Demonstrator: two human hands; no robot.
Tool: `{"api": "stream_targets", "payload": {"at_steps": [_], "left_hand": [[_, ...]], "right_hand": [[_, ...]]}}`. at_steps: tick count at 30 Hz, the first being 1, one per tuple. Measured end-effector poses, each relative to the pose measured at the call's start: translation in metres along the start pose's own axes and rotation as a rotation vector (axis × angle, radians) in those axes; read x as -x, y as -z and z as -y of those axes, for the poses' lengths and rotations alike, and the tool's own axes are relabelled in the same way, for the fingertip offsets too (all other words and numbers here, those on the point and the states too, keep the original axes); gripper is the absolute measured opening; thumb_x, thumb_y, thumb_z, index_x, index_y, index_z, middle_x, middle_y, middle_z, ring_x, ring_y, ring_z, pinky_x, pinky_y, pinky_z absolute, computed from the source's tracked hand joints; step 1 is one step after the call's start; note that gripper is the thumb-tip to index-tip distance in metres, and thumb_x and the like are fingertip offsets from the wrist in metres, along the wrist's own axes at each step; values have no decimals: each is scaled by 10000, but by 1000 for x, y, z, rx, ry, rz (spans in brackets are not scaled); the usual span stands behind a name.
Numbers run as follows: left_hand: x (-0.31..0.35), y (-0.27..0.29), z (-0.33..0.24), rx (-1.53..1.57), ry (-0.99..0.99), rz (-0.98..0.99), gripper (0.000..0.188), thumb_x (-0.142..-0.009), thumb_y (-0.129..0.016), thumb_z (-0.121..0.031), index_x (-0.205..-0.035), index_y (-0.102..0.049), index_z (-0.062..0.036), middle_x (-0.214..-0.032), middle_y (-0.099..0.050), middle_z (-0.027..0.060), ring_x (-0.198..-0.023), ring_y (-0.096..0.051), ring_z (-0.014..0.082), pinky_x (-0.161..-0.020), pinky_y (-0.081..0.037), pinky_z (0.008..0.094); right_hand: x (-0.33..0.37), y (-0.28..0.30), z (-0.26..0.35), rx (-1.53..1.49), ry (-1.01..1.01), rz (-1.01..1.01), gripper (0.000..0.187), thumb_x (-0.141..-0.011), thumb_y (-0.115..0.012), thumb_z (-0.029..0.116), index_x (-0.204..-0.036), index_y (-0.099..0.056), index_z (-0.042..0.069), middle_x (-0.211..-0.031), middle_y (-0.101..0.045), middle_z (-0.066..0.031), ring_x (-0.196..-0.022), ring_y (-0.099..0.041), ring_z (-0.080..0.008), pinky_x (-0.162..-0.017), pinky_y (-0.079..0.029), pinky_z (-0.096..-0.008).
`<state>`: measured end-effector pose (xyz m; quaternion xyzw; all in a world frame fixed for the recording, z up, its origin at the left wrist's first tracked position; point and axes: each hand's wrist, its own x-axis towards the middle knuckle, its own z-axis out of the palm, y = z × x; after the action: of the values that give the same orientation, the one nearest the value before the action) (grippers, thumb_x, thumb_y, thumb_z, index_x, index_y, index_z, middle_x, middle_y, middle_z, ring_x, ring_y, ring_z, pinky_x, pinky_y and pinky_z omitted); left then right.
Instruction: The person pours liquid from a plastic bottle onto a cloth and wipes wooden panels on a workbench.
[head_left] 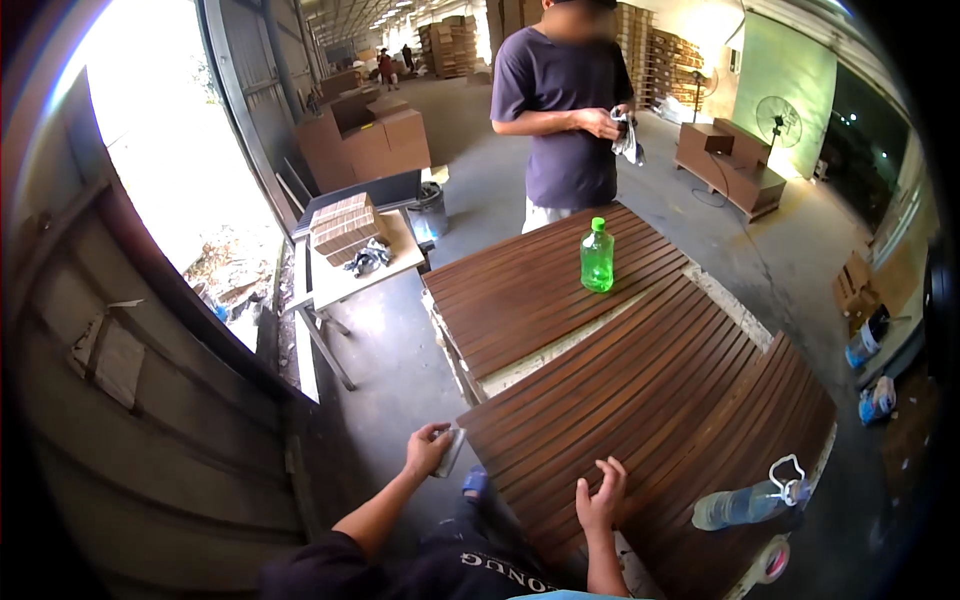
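Observation:
My left hand (427,450) is closed around a small flat grey piece (452,454), just off the left corner of the nearer dark brown slatted wood panel (620,390); its exact kind does not show. My right hand (602,494) is over the near part of that panel, with fingers apart and nothing in them. Whether the fingertips touch the slats I cannot tell. To its right, a large clear bottle with a white loop handle (742,506) lies on its side on the panel. Farther off, a green bottle (597,258) stands upright on the second slatted panel (510,300).
Across the panels stands a co-worker (570,120) holding a crumpled cloth (628,138). A small table (375,280) at the left bears a stack of wood pieces (343,226). A tape roll (772,562) sits at the near right edge. Cardboard boxes (365,150) stand behind.

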<state>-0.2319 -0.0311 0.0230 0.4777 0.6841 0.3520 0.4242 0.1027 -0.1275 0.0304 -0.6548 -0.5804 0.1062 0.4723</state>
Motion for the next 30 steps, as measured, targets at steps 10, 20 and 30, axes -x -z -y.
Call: {"api": "stream_targets", "payload": {"at_steps": [10, 20, 30], "left_hand": [[87, -115, 6, -89, -300, -355, 361, -797, -706, -317, -1111, -619, -159, -1012, -617, 142, -946, -600, 340, -780, -488, 414], [81, -129, 20, 26, -293, -435, 418, -816, -694, -220, -1196, -547, -126, -1012, -553, 163, -928, -563, 375, -791, -474, 430], [94, -167, 25, 340, 87, -313, 494, -929, -526, -278, -1290, -408, 38, -1234, -506, 291, -1156, -490, 434, -986, -374, 454]], "right_hand": [[-37, -79, 6, 470, 114, 491, 622, -756, -693, 415, -1271, -470, 144, -1447, -305, -151, -1381, -205, -375, -1111, -146, -600], [-40, -111, 15, 452, 277, 393, 556, -833, -590, 387, -1314, -461, 139, -1446, -347, -143, -1370, -256, -380, -1111, -179, -580], [-40, -114, 16, 449, 280, 376, 583, -815, -590, 370, -1322, -455, 117, -1434, -345, -160, -1362, -248, -404, -1099, -180, -603]]}}
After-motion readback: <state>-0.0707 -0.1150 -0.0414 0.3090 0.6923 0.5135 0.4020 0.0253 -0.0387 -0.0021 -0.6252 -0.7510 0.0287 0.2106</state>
